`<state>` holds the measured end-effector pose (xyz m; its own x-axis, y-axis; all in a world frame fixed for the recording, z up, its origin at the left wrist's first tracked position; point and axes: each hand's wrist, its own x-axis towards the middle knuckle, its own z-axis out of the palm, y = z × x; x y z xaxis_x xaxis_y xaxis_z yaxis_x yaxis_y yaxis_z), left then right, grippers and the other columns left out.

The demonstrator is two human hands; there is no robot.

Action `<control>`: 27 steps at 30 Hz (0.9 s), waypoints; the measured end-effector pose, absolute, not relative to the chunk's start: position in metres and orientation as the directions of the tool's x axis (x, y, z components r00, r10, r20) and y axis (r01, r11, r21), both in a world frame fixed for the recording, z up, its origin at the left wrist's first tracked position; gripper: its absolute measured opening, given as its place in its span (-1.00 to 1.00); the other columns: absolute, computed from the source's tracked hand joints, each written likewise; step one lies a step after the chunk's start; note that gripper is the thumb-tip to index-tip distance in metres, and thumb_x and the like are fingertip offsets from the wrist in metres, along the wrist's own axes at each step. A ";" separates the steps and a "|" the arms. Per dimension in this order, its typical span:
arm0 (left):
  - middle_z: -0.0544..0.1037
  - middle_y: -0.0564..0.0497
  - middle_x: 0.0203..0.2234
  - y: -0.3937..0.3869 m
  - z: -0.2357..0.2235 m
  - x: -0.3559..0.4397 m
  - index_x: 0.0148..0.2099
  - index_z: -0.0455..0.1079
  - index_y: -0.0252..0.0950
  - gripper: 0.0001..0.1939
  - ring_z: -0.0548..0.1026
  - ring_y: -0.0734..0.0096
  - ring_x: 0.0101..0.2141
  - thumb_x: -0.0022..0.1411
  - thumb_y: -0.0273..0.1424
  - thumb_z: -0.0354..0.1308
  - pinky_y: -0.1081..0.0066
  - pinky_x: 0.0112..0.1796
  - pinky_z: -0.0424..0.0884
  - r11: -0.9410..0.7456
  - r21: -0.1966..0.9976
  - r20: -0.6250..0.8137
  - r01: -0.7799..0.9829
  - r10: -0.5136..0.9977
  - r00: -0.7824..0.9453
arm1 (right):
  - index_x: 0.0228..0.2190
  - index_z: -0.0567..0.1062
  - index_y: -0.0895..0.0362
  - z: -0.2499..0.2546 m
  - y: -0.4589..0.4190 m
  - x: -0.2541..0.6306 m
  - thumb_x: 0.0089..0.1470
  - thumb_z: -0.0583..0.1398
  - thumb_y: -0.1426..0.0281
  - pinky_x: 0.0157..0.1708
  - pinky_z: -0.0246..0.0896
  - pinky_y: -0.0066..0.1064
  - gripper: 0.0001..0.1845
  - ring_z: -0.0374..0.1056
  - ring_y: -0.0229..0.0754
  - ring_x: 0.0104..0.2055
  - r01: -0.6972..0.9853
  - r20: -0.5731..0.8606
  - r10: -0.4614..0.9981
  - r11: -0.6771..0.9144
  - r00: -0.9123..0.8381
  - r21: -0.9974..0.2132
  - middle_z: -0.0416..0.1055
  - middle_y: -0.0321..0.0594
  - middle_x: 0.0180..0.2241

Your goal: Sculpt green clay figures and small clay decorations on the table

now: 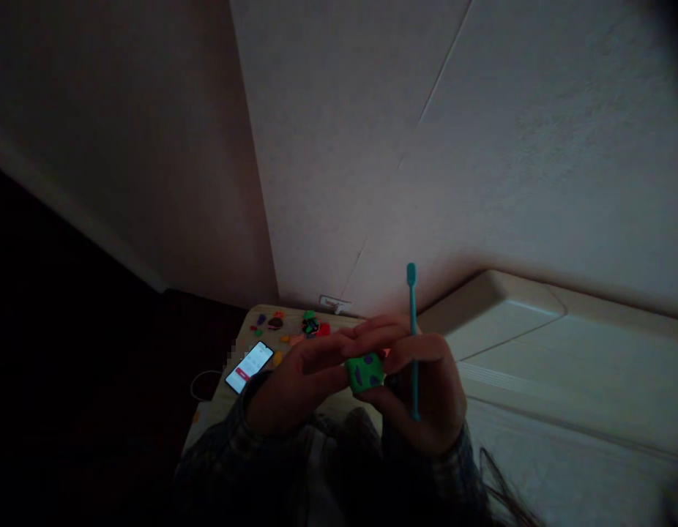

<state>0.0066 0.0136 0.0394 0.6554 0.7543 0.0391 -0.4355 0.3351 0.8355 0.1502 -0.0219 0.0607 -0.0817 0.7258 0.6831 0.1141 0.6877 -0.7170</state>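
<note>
A small green block with purple patches [364,372], which looks like modelling clay, is held up above the small table. My left hand [292,384] pinches it from the left, fingers closed on its side. My right hand [435,391] grips its other side, with the thumb below. A thin teal modelling tool [412,307] with a flat, wider tip stands upright between the fingers of my right hand. The fingers partly hide the block's edges.
A lit phone [250,366] lies on the wooden table [251,320], beside a white cable [199,377]. Several small coloured clay pieces [311,323] sit at the table's back, near the wall socket [334,303]. A pale headboard [520,315] stands to the right. The room is dim.
</note>
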 end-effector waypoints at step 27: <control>0.49 0.02 -0.08 0.009 0.042 0.005 -0.24 0.52 -0.18 -0.75 0.42 0.28 0.02 -0.02 -0.50 0.39 0.30 0.04 0.35 0.153 0.712 0.334 -0.686 0.785 0.522 | -0.17 0.36 0.02 0.055 -0.020 0.153 0.07 0.26 0.41 0.01 0.27 -0.15 -0.73 0.37 -0.12 -0.01 0.097 0.645 0.754 0.638 0.121 -0.764 0.48 -0.20 -0.11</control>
